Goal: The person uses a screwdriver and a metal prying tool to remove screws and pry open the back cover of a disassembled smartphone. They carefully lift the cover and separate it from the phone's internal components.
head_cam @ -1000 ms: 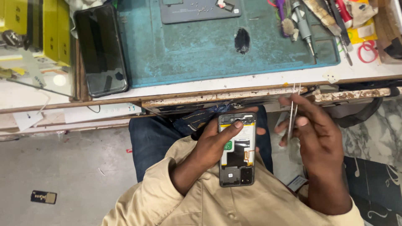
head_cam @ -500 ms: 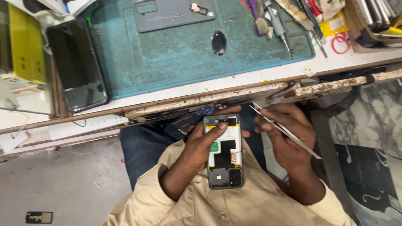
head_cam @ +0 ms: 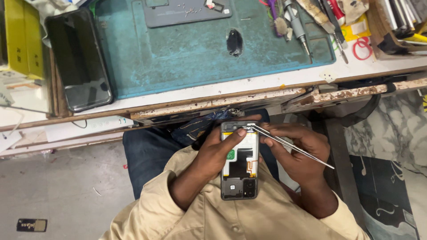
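**Tweezers down on the top edge of the opened phone**

I am watching through the head camera, and what has changed is the tool: half a second ago the tweezers [head_cam: 293, 146] sat angled off beside the phone, and a second ago they stood upright in the right hand [head_cam: 297, 153]. Now their tips touch the upper right corner of the opened phone [head_cam: 239, 160]. I judge the work has gone from readying the tool to picking at something small on that edge; the part itself is too small to make out

The left hand [head_cam: 218, 153] wraps the phone from its left side, thumb laid across the top, fingers closed on the body. The right hand's fingers pinch the tweezers; I cannot tell whether the tips are closed on anything

The phone is held over the lap, just below the bench edge [head_cam: 213, 106], its back cover off. It shows a pale battery, a green sticker, an orange flex strip and the dark camera block at the near end

On the teal mat [head_cam: 187, 58] above lie a grey tray [head_cam: 187, 12] and a black phone [head_cam: 79, 58] to the left
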